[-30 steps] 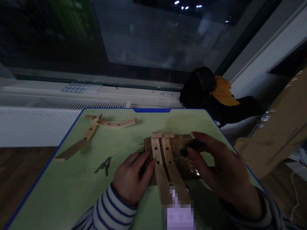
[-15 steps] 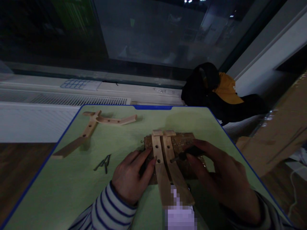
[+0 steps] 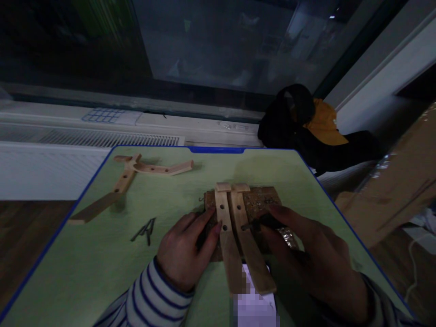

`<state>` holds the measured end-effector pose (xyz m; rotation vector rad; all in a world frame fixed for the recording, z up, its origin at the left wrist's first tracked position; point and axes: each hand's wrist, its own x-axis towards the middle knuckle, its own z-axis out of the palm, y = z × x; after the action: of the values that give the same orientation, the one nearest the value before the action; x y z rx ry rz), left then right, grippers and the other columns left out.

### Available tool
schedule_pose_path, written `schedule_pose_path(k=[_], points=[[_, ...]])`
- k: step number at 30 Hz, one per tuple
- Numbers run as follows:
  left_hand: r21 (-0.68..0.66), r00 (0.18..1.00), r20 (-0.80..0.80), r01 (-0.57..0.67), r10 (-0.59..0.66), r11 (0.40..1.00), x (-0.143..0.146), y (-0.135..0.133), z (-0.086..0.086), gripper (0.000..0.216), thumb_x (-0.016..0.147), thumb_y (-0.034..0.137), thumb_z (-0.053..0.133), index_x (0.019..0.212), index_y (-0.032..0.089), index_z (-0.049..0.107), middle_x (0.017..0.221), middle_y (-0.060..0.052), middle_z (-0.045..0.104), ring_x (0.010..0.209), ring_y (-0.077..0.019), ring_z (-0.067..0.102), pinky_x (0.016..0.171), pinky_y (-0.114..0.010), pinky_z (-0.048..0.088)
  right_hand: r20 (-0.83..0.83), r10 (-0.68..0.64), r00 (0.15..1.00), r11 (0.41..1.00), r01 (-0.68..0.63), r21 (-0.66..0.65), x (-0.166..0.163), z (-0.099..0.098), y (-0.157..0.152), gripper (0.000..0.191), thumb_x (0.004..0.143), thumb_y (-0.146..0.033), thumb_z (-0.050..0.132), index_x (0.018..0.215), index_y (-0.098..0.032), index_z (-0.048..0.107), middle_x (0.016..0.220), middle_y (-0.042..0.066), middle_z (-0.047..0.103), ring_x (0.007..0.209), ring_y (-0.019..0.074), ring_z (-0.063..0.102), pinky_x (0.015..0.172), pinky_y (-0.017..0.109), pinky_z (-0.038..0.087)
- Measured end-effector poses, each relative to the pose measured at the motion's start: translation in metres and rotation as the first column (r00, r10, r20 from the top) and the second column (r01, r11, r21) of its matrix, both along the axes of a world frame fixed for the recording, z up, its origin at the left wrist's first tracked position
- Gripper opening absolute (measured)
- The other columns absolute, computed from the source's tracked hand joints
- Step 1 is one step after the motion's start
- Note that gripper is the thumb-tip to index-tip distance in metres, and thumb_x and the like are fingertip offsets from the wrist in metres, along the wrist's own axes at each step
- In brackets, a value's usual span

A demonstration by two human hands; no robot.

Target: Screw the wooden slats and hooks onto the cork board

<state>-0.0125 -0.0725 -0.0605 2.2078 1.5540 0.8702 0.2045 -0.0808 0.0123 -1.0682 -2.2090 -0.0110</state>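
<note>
Two pale wooden hooks [image 3: 229,247], each with two holes, lie side by side across a brown wooden block [image 3: 267,196]. My left hand [image 3: 185,245] is closed at the left hook's edge, its thumb and index fingertip pressing there against hook and block. In my right hand [image 3: 306,252] is a dark-handled screwdriver [image 3: 270,221], pinched between thumb and fingers. Its metal tip meets the lower hole of the right hook; the exact contact is too dark to make out. Several dark, slim screws [image 3: 145,230] lie loose left of my left hand.
More wooden hooks [image 3: 124,179] lie at the table's far left. A lit phone [image 3: 255,299] sits under the hooks' near ends. The green table [image 3: 85,263] has a blue rim. Beyond are a radiator [image 3: 112,138], a black bag [image 3: 282,116] with a yellow cap [image 3: 325,120], and cardboard [image 3: 384,190].
My right hand and the screwdriver have shifted slightly, uncovering something shiny beside the block. My left hand keeps its place on the left hook. The whole view has moved a little.
</note>
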Motion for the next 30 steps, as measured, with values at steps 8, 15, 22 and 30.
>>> schedule_pose_path(k=[8, 15, 22, 30], points=[[0.009, 1.0, 0.012, -0.008, 0.008, 1.0, 0.0005, 0.0002, -0.0001, 0.037, 0.091, 0.036, 0.046, 0.116, 0.015, 0.062, 0.082, -0.008, 0.065, 0.074, -0.0206, 0.065, 0.066, -0.034, 0.057, 0.025, -0.032, 0.999, 0.999, 0.031, 0.02, -0.0017, -0.0026, -0.0047, 0.059, 0.086, -0.016, 0.057, 0.139, -0.023, 0.033, 0.102, 0.004, 0.071, 0.079, 0.0189, 0.07, 0.064, 0.03, 0.06], [-0.003, 1.0, 0.029, 0.007, -0.007, 1.0, 0.0008, 0.0014, -0.0002, 0.036, 0.091, 0.034, 0.046, 0.117, 0.013, 0.061, 0.085, -0.009, 0.066, 0.078, -0.0219, 0.066, 0.071, -0.038, 0.057, -0.005, -0.055, 0.998, 0.998, 0.055, 0.021, -0.0019, -0.0048, -0.0027, 0.054, 0.086, -0.015, 0.057, 0.136, -0.022, 0.037, 0.105, 0.003, 0.07, 0.082, 0.0158, 0.069, 0.07, 0.026, 0.059], [0.0, 1.0, -0.005, -0.005, 0.005, 1.0, 0.0001, 0.0021, -0.0022, 0.037, 0.091, 0.036, 0.046, 0.117, 0.015, 0.061, 0.087, -0.008, 0.067, 0.079, -0.0205, 0.067, 0.072, -0.033, 0.057, -0.013, -0.038, 0.999, 0.998, 0.039, 0.043, -0.0031, -0.0044, -0.0008, 0.05, 0.087, -0.014, 0.055, 0.133, -0.021, 0.038, 0.105, 0.006, 0.07, 0.081, 0.0163, 0.07, 0.069, 0.027, 0.059], [0.028, 0.999, -0.047, 0.024, -0.022, 0.999, -0.0034, 0.0066, -0.0038, 0.035, 0.091, 0.035, 0.047, 0.117, 0.017, 0.061, 0.086, -0.007, 0.068, 0.079, -0.019, 0.067, 0.069, -0.03, 0.057, -0.096, -0.076, 0.993, 0.997, 0.078, 0.014, -0.0047, -0.0065, 0.0, 0.038, 0.088, -0.021, 0.054, 0.125, -0.021, 0.046, 0.09, 0.004, 0.072, 0.069, 0.0154, 0.07, 0.057, 0.025, 0.059]])
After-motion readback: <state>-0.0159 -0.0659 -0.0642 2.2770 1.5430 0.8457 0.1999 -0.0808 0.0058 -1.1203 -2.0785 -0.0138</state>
